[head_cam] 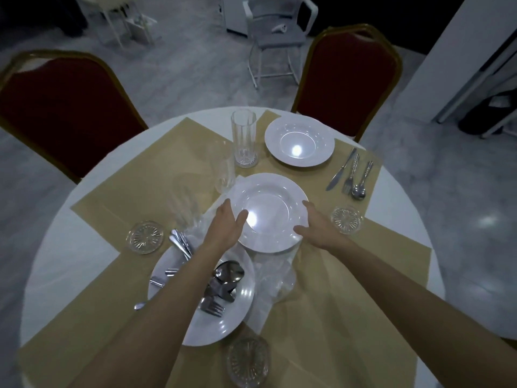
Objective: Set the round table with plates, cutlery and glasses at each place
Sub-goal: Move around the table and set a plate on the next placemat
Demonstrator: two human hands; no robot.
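Observation:
A white plate (268,208) sits above the middle of the round table (84,242). My left hand (223,228) grips its left rim with the thumb on top. My right hand (316,228) grips the right rim the same way. A second white plate (299,142) lies at the far place, with a knife, fork and spoon (351,175) to its right and a tall glass (244,138) to its left. Near me a third plate (237,312) holds a heap of loose cutlery (223,284) under my left forearm.
Small glass coasters lie at the right (347,219), left (145,236) and near edge (247,362). More clear glasses (223,169) stand left of the held plate over white cloth. Two red chairs (64,107) (349,79) stand at the far side. Beige cloths (335,303) cover the table.

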